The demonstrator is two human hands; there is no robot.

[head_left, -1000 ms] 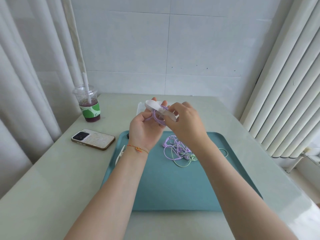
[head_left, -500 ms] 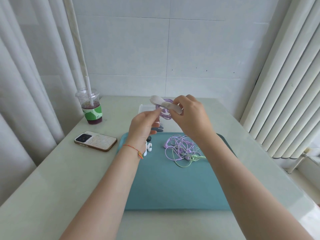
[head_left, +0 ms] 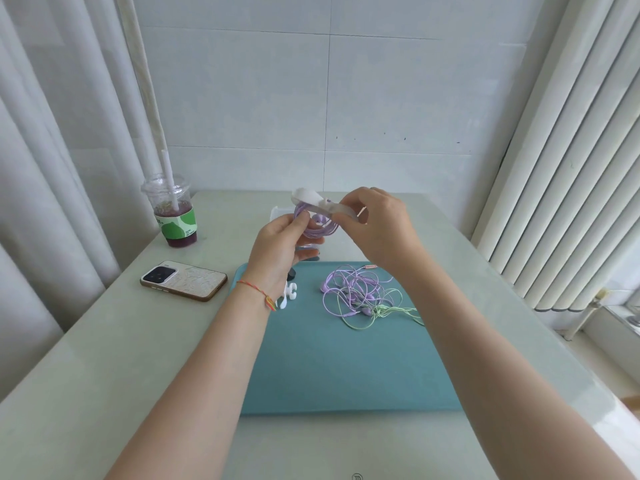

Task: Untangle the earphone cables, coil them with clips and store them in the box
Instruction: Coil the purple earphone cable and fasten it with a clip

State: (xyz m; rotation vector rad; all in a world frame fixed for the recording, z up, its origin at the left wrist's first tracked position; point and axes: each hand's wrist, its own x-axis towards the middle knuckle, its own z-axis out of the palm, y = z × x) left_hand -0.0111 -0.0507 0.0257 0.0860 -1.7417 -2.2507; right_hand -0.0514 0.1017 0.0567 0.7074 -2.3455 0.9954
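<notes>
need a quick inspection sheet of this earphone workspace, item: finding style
surface: pale table bearing a teal tray
job's things: coiled purple earphone cable held above the table; white strap clip lies over the coil; clear box mostly hidden behind the hands; small white clips on the tray
clutter: phone face down beside the tray; plastic cup of dark drink with a straw
grippers: left hand holds the coil; right hand pinches the strap clip
cables: tangled purple and green earphones loose on the tray
surroundings: tiled wall, curtain on the left, vertical blinds on the right
</notes>
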